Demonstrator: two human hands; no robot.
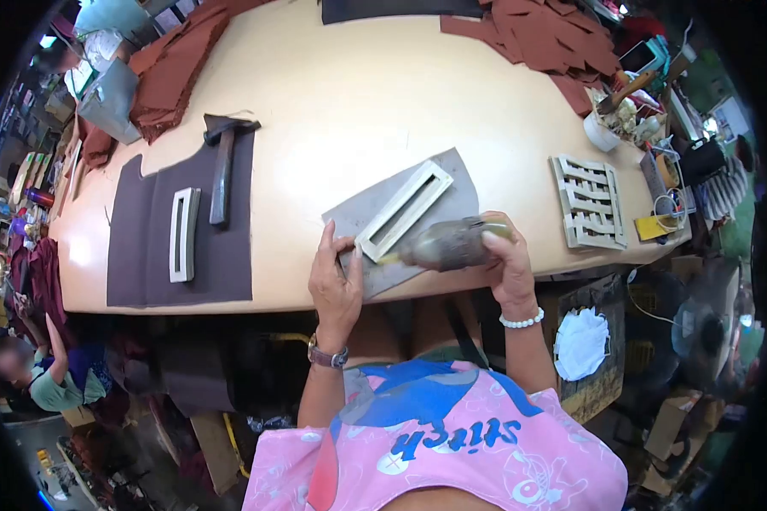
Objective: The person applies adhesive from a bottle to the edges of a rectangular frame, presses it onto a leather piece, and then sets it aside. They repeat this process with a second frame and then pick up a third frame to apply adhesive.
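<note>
A pale slotted frame (405, 210) lies slanted on a grey pointed sheet (462, 183) at the table's front edge. My left hand (336, 277) holds the frame's lower left end with thumb and fingers, the index finger stretched out past it. In my right hand (511, 260) is a dark, grimy bottle (446, 245), tipped on its side and blurred by motion. Its yellowish tip points left, right at the frame's lower corner. To the left, another slotted frame (183, 235) and a hammer (221, 170) rest on a dark cloth piece (145, 247).
Several pale frames (590, 204) are stacked at the right. Behind them stand a white pot (601, 132) with a brush and a tray of small items. Brown cut pieces (554, 38) lie back right, brown cloth (175, 72) back left. A person (60, 375) is at the far left.
</note>
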